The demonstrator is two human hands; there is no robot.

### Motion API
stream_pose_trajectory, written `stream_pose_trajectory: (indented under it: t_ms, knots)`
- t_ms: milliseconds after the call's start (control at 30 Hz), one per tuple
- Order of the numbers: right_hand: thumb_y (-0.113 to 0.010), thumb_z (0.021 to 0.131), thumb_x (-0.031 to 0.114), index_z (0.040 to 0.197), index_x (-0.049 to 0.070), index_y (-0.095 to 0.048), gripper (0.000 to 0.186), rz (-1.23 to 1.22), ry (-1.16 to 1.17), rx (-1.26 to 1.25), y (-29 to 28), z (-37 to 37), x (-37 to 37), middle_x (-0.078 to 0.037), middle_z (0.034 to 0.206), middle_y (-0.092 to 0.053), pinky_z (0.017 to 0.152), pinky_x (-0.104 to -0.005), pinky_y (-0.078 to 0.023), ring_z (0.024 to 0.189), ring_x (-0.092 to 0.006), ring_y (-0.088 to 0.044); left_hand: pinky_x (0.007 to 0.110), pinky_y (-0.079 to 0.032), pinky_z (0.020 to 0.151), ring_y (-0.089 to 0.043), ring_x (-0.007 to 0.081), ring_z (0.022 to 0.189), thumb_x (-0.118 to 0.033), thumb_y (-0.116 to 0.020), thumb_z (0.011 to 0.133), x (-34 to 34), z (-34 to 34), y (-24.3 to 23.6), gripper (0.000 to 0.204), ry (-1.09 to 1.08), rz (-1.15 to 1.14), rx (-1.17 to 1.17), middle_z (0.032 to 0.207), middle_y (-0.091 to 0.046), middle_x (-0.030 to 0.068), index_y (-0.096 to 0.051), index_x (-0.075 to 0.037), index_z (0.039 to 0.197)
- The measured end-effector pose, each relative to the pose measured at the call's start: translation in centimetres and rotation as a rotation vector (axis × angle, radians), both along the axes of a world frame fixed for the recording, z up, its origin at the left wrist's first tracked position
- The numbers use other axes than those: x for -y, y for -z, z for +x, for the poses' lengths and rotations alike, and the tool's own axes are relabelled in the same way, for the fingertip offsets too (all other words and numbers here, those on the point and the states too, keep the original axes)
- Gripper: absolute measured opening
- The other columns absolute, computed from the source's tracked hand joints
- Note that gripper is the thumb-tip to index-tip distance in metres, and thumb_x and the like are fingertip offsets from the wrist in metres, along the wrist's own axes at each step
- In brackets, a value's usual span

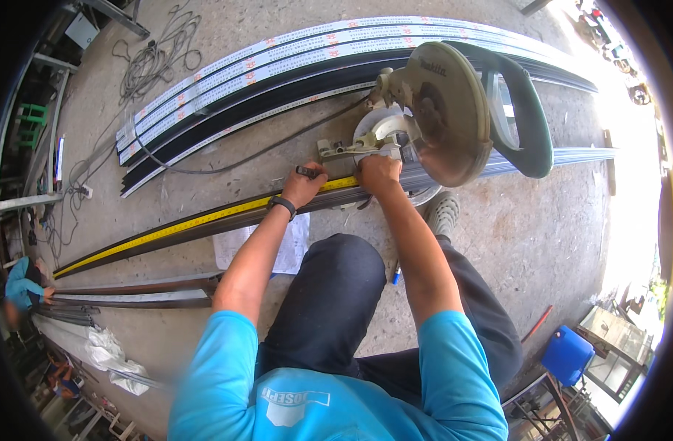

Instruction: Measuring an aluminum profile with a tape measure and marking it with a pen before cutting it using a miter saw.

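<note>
A yellow tape measure (204, 218) lies stretched along dark metal profiles (226, 224), from the far left to the saw. My right hand (380, 173) is closed at the tape's near end, beside the saw's fence, its fingertips partly hidden. My left hand (305, 185) rests over the profiles and tape, closed around a short black object that looks like a marker (307, 172). A dark band circles my left wrist. Just beyond my right hand stands a miter saw (446, 110), its round guard and green handle raised above the profiles.
Profiles with white printed film (277, 67) lie across the floor beyond the saw. Cable coils (160, 62) sit at the back left. Paper (292, 239) and a blue pen (396, 275) lie near my knees. Another person (24, 283) crouches far left. A blue container (568, 356) stands lower right.
</note>
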State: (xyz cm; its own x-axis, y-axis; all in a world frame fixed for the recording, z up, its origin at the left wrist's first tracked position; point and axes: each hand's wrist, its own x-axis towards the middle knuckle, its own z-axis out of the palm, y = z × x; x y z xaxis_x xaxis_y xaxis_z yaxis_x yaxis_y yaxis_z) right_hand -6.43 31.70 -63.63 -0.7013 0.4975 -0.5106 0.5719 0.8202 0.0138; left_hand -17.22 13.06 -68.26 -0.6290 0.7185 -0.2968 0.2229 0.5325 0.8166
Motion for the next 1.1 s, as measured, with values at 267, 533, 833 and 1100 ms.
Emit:
stream_pose_trajectory:
  t_ms: [267, 533, 833, 1100]
  knots:
    - [-0.061, 0.087, 0.041, 0.099, 0.019, -0.077, 0.030, -0.007, 0.009, -0.006, -0.1, -0.1, 0.0, -0.008, 0.101, -0.073, 0.078, -0.0532, -0.052, 0.097, -0.0297, -0.071, 0.037, -0.054, 0.078, -0.070, 0.0296, 0.087, -0.027, -0.068, 0.085, 0.1, 0.1, 0.2, 0.021, -0.035, 0.015, -0.013, 0.091, -0.073, 0.0137, -0.071, -0.009, 0.097]
    - [-0.063, 0.086, 0.032, 0.102, 0.015, -0.076, 0.028, -0.035, -0.022, 0.000, -0.3, -0.1, 0.0, -0.008, 0.104, -0.074, 0.070, -0.0521, -0.052, 0.096, -0.0310, -0.071, 0.037, -0.054, 0.079, -0.071, 0.0300, 0.088, -0.026, -0.067, 0.085, 0.1, 0.2, 0.1, 0.021, -0.035, 0.026, -0.021, 0.090, -0.073, 0.0137, -0.071, -0.009, 0.096]
    - [-0.062, 0.085, 0.043, 0.096, 0.019, -0.077, 0.031, 0.023, -0.016, -0.029, 0.8, 0.1, -0.1, -0.008, 0.097, -0.074, 0.075, -0.0525, -0.052, 0.093, -0.0292, -0.071, 0.033, -0.053, 0.079, -0.069, 0.0225, 0.085, -0.023, -0.067, 0.088, 0.1, 0.1, 0.0, 0.021, -0.001, -0.003, 0.003, 0.092, -0.073, 0.0108, -0.070, -0.007, 0.101]
    - [-0.062, 0.086, 0.045, 0.097, 0.019, -0.077, 0.032, 0.011, -0.011, -0.020, 0.3, 0.1, 0.0, -0.008, 0.098, -0.074, 0.076, -0.0516, -0.052, 0.093, -0.0295, -0.071, 0.034, -0.053, 0.079, -0.069, 0.0246, 0.085, -0.023, -0.067, 0.087, 0.0, 0.1, -0.1, 0.021, 0.020, -0.020, -0.029, 0.092, -0.073, 0.0129, -0.069, -0.006, 0.100]
